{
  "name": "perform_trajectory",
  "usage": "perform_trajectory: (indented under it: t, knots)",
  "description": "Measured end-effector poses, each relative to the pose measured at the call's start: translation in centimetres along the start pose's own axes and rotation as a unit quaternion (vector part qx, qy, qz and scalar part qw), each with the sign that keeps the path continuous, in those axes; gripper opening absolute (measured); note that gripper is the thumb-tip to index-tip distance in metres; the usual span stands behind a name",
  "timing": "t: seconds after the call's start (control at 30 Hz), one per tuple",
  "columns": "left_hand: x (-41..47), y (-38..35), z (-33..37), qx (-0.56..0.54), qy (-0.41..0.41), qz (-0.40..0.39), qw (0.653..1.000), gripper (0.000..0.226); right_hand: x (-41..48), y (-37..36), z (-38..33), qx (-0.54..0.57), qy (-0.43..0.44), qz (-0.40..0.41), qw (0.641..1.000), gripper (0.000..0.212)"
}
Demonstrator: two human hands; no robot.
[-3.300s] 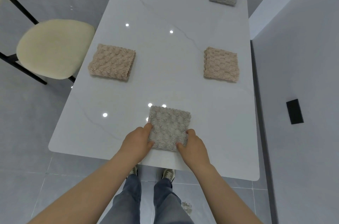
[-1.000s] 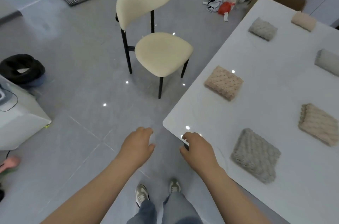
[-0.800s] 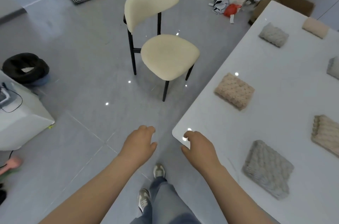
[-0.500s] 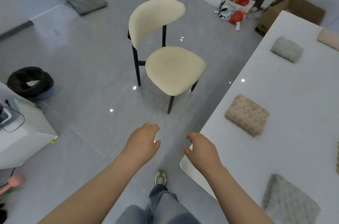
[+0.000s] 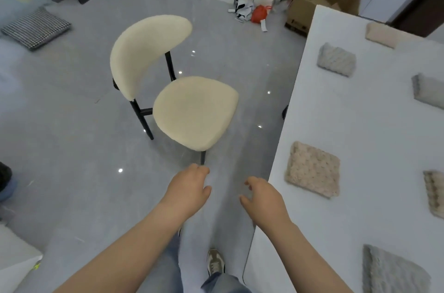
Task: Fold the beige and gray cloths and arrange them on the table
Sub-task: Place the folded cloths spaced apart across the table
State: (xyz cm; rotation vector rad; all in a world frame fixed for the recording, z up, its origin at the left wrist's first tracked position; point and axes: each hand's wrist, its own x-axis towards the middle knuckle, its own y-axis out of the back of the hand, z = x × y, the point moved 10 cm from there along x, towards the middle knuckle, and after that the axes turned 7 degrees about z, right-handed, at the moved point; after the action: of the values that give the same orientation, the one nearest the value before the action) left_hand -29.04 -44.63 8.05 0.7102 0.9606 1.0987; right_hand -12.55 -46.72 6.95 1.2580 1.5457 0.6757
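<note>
Hovering over gray floor: left hand (image 5: 188, 190) and right hand (image 5: 263, 199), fingers loosely curled, both empty. Folded beige cloth (image 5: 312, 169) on white table (image 5: 360, 124), cream chair (image 5: 192, 110) nearby.

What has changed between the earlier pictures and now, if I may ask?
The left hand and right hand let go of the folded gray cloth and drew off the table as the person turned left toward the chair; both now hang empty above the floor. The beige cloth and the others stayed in place.
</note>
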Motion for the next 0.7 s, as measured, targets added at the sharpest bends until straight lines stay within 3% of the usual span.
perform_trajectory:
  t: [0.23, 0.57, 0.7]
  knots:
    - [7.0, 2.1, 2.3, 0.051, -0.140, -0.053, 0.987, 0.036, 1.7, 1.3, 0.1, 0.082, -0.136, 0.057, 0.986, 0.040]
    - [11.4, -1.2, 10.5, 0.102, -0.297, -0.146, 0.938, 0.035, -0.1, 2.6, 6.2, 0.163, -0.317, 0.126, 0.926, 0.037]
    - [13.2, -2.8, 14.5, 0.117, -0.341, -0.164, 0.918, 0.034, 0.1, 3.4, 9.5, 0.179, -0.352, 0.151, 0.906, 0.040]
